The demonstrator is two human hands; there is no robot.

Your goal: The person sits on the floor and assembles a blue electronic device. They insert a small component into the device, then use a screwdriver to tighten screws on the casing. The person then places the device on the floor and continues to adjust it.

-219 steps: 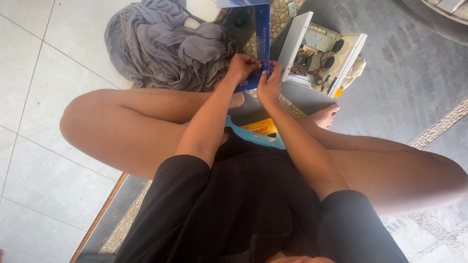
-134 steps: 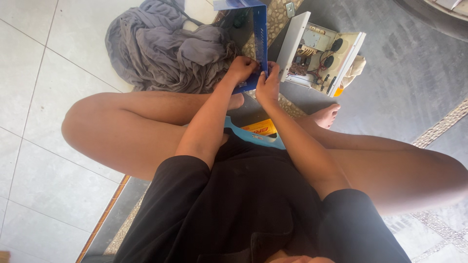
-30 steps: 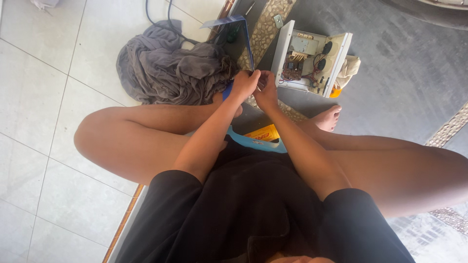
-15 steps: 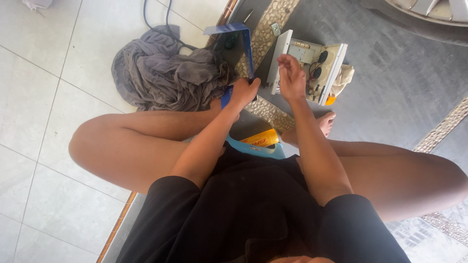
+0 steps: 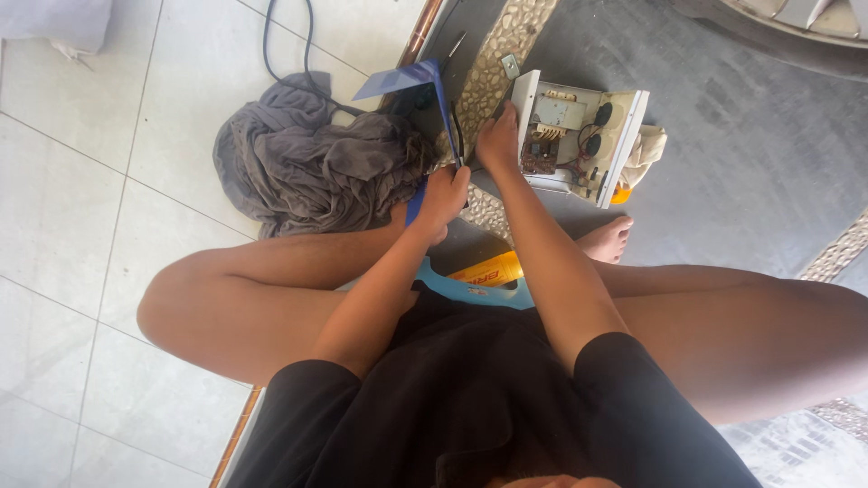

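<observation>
I sit on the floor with my legs folded. My left hand [image 5: 441, 197] is closed around the lower edge of a blue metal cover [image 5: 418, 90] that stands tilted in front of me. My right hand [image 5: 498, 140] reaches forward and rests its fingers on the left edge of an opened white appliance housing [image 5: 579, 136], whose wiring, circuit board and dark round parts are exposed. The housing lies on its side on the grey mat.
A crumpled grey cloth [image 5: 312, 167] lies left of the blue cover, with a black cable [image 5: 280, 54] running up from it. An orange-yellow can [image 5: 488, 269] and a light blue object [image 5: 470, 291] lie by my lap. My bare foot [image 5: 608, 239] rests below the housing. White tiles cover the left.
My right hand has let go of the blue cover and moved right and forward onto the white housing. My left hand keeps hold of the cover. The camera view has shifted slightly.
</observation>
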